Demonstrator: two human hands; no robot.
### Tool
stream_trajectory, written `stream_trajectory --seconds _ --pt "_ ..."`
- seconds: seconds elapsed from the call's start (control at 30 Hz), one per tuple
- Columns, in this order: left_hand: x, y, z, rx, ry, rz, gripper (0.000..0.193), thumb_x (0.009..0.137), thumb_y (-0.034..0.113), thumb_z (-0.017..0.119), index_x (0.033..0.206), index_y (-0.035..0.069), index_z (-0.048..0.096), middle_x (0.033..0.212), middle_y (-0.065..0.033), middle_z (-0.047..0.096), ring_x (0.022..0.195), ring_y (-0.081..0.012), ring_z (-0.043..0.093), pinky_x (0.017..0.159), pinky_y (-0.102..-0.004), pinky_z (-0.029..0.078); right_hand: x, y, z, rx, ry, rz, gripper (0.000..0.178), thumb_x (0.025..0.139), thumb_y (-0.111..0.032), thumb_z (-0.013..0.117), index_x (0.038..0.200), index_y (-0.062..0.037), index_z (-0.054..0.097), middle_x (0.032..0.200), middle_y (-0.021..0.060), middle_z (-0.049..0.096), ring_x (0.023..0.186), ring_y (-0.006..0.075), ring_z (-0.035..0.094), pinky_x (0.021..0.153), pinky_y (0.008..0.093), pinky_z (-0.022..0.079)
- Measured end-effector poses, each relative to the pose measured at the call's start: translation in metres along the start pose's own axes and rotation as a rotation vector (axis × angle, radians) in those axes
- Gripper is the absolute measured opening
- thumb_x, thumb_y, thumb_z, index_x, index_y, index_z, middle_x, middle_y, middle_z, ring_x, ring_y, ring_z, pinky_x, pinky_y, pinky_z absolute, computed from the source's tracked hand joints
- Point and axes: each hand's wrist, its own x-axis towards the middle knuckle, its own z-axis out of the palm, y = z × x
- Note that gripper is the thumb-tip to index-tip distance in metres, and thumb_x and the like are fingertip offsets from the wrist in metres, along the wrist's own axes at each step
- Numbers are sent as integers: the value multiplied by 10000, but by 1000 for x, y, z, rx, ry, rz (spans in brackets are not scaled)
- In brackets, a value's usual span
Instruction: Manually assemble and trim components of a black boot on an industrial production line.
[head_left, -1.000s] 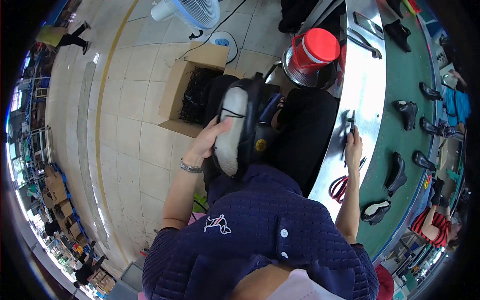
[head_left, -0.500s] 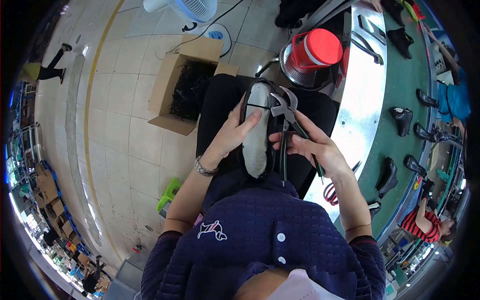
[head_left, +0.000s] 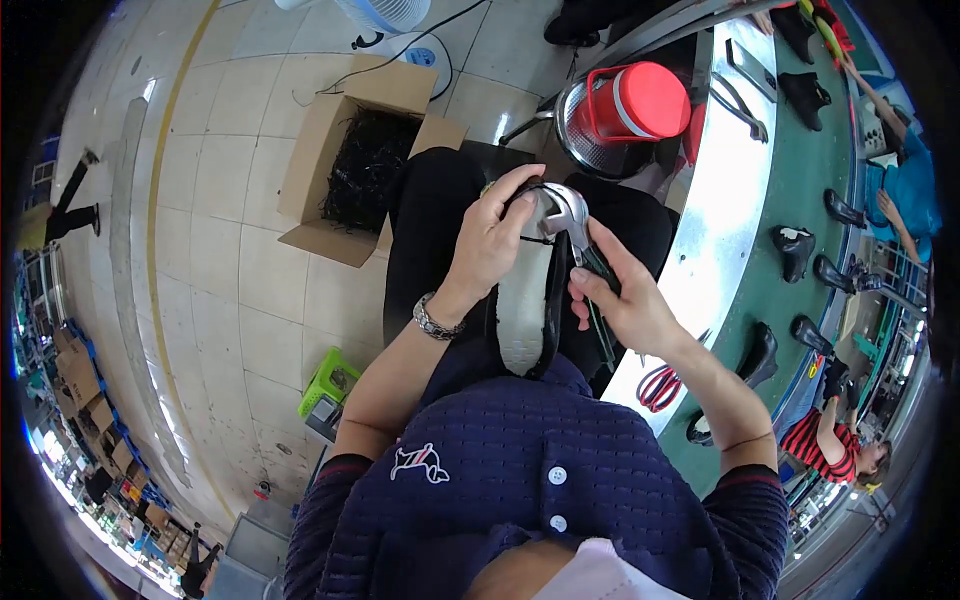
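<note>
A black shoe [head_left: 522, 315] lies sole up over my lap, its pale underside showing and a dark line crossing near the far end. My left hand [head_left: 487, 245] is closed on that far end, thumb over the sole and fingers round the edge. In my right hand [head_left: 632, 305] is a pair of pincers [head_left: 570, 212] with dark handles, the fingers wrapped round them. Their curved metal head rests at the far right edge of the shoe, close to my left fingertips. What the jaws grip, if anything, is hidden.
A cardboard box [head_left: 297, 185] with black scraps stands on the floor to the left. Ahead are a red-lidded bucket [head_left: 650, 100] and a metal bench [head_left: 715, 230]. Black shoes [head_left: 793, 252] line the green conveyor [head_left: 745, 310] at right, with co-workers beyond.
My left hand has slid from the middle of the sole to its far end. The pincers have turned, their handles have come together, and the head has moved against the shoe's edge.
</note>
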Motion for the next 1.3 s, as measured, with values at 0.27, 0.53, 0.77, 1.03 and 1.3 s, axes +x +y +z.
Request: stream_trajectory --seconds 0.27,0.53,0.77,1.03,1.3 --pt "0 -1 -1 10 14 47 343 923 80 515 1252 8 579 1149 -106 643 1023 -140 592 904 -267 441 0 24 10 -217 197 -203 596 965 -39 495 1494 -54 221 735 90 592 627 168 617 616 305 504" --pt "5 0 -6 -246 -28 -234 334 954 179 583 1241 11 610 1088 -48 653 933 -81 572 845 -234 449 -13 -11 -10 -545 96 -113 538 960 -46 502 1457 -52 296 689 110 617 616 223 647 632 354 515" --pt "6 -9 -10 19 14 42 331 963 177 552 1246 11 602 1011 -62 659 811 -56 529 745 -216 435 -19 -63 4 -976 329 -471 659 898 -45 567 1480 -144 272 702 222 611 658 341 663 616 432 512" --pt "12 -16 -22 82 -67 197 390 958 180 537 1323 43 536 973 -62 637 743 -62 501 695 -218 429 4 -25 13 -1242 293 -357 670 910 -123 565 1495 -167 241 803 202 650 653 338 663 593 434 544" --pt "11 -19 -23 28 -110 55 395 952 168 524 1328 45 530 776 11 531 654 -56 412 599 -220 377 19 -15 1 -1237 402 -402 666 910 -119 562 1494 -171 246 714 184 641 633 346 655 593 457 527"
